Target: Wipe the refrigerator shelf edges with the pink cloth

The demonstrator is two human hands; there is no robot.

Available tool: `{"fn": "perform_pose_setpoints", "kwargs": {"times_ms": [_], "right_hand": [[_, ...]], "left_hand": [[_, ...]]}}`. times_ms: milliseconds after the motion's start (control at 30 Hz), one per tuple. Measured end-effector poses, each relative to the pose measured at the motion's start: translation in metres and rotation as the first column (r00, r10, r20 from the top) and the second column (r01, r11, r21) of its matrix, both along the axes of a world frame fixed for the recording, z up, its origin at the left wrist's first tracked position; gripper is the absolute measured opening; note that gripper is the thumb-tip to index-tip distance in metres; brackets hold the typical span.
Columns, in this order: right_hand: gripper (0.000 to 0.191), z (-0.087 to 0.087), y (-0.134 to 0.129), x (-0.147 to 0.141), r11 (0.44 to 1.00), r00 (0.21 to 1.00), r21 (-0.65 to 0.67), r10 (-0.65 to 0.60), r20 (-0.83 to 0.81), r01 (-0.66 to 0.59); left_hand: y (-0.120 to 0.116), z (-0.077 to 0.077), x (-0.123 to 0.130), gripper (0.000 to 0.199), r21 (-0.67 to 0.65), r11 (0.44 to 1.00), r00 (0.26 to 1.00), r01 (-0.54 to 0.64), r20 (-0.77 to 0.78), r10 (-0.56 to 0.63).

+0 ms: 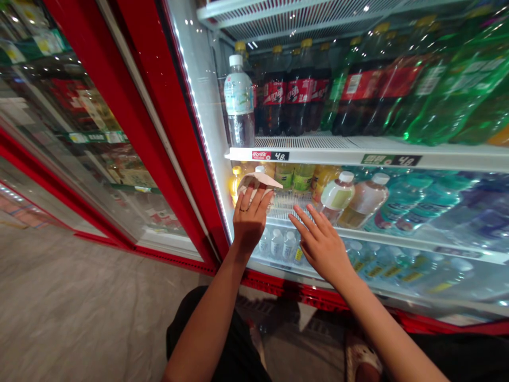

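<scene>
My left hand (250,215), with a ring on one finger, has a pale cloth (260,179) under its fingers; a flap of it sticks out above them. It is in front of the middle shelf at the left side of a lit drinks fridge. To the right, my right hand (320,239) holds nothing, its fingers stretched apart before the same shelf. Close to its fingertips stands a white-capped bottle (338,195) with a pale label. Whether either hand touches the glass I cannot tell.
Above, a shelf (338,151) with price tags carries cola bottles (303,93), green bottles (449,90) and a clear bottle (239,101). Small water bottles (278,243) line the bottom. A red door frame (178,132) rises at left, with grey floor (79,302) below.
</scene>
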State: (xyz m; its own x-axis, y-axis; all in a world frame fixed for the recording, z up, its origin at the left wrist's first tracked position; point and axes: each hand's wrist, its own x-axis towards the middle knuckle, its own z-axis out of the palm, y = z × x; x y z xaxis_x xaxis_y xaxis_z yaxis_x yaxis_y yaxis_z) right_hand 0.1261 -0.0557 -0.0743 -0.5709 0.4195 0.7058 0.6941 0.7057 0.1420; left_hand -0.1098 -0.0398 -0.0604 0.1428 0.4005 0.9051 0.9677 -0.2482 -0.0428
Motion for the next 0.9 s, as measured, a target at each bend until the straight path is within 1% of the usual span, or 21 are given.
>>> {"fn": "perform_pose_setpoints", "kwargs": {"times_ms": [167,333,433,600,767,900], "right_hand": [[0.098,-0.0005,-0.0004,-0.0005,1.000,1.000,-0.005,-0.001,-0.003,0.001],[0.097,-0.0007,-0.0010,-0.0011,1.000,1.000,0.000,-0.008,0.001,0.008],[0.096,-0.0014,-0.0009,-0.0009,1.000,1.000,-0.004,-0.008,0.001,0.008],[0.096,-0.0026,-0.0011,-0.0012,1.000,1.000,-0.006,-0.004,-0.008,0.004],[0.095,-0.0026,-0.0015,-0.0014,1.000,1.000,0.006,-0.013,0.005,0.013],[0.094,-0.0026,-0.0013,-0.0005,1.000,1.000,0.022,-0.015,0.019,0.014]], "left_hand": [[0.0002,0.0010,-0.0027,0.054,-0.005,1.000,1.000,0.016,-0.011,-0.016],[-0.0012,0.0032,-0.0006,0.054,0.066,0.998,0.999,-0.015,-0.027,0.017],[-0.0012,0.0033,0.0011,0.055,0.086,0.996,0.999,-0.027,-0.039,0.031],[-0.0010,0.0014,0.0015,0.058,0.078,0.997,0.999,-0.016,-0.035,0.019],[-0.0017,0.0015,0.0004,0.055,0.079,0.997,0.997,-0.017,-0.069,0.022],[-0.0008,0.0014,0.0007,0.055,0.087,0.996,0.999,-0.019,-0.042,0.023]]}}
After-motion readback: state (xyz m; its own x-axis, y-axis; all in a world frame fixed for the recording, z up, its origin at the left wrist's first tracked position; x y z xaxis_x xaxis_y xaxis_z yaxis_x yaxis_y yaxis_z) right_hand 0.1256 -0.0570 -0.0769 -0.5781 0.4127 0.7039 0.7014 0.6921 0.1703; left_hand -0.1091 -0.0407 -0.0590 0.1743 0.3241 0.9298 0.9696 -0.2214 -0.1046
